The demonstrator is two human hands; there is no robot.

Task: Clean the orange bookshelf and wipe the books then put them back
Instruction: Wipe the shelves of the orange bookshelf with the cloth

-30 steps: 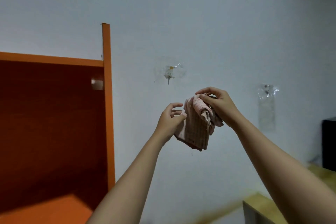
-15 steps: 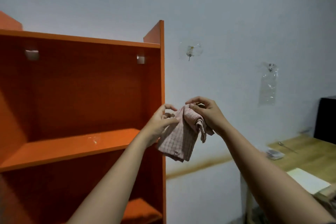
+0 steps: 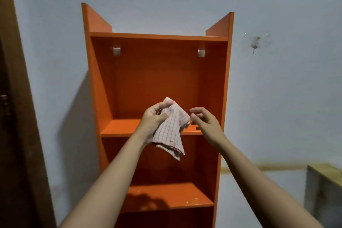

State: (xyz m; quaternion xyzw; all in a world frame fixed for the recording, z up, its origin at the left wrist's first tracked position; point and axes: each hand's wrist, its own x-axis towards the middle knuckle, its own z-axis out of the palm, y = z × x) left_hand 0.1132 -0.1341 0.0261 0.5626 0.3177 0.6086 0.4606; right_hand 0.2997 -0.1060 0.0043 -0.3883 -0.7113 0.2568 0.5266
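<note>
My left hand (image 3: pixel 154 119) grips the checked cloth (image 3: pixel 171 131), thumb and fingers curled round its upper bunch. The rest hangs below the hand in loose folds. My right hand (image 3: pixel 206 123) sits just right of the cloth, fingers loosely curled, holding nothing. Whether a fingertip touches the cloth's edge, I cannot tell. The orange bookshelf (image 3: pixel 226 83) stands upright directly beyond both hands. Its middle shelf (image 3: pixel 118 127) lies level with the hands and behind them. Its lower shelf (image 3: pixel 166 196) lies below them and shows pale specks. No books are in view.

Step in hand, as I judge it: prepare the cloth, then wipe.

1. Fold the hanging part into a flat pad, so no loose corner drags.
2. Start at the left side of a compartment and draw toward the right.
3. Wipe the upper boards before the lower, so dust falls onto unwiped surfaces.
4. Press into the rear corners.
5. Steady the frame with the free right hand.
</note>
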